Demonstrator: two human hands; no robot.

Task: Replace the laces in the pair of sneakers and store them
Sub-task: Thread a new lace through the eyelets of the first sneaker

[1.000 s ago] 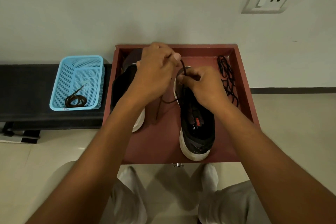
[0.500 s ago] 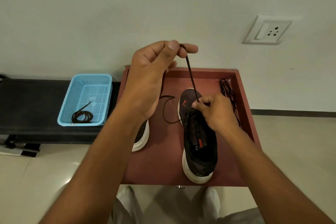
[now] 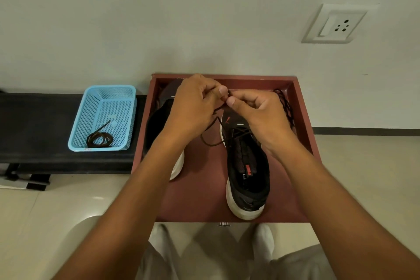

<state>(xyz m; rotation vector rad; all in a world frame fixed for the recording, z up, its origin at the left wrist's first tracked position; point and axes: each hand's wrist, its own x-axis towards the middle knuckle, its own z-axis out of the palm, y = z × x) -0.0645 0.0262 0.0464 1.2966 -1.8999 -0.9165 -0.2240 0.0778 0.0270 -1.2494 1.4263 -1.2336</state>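
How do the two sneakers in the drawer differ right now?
The right sneaker lies in full view, while the left sneaker is largely hidden behind the left forearm. The right sneaker has a dark lace crossing its lowest eyelets, with both hands pinching the ends above its toe; I see no lace on what shows of the left sneaker. Both are black with white soles, toes toward the wall, in the red drawer.

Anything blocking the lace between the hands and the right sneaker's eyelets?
Nothing visible. Left hand and right hand pinch the lace above the toe of the right sneaker; the eyelets below lie uncovered. The spare lace sits aside by the drawer wall.
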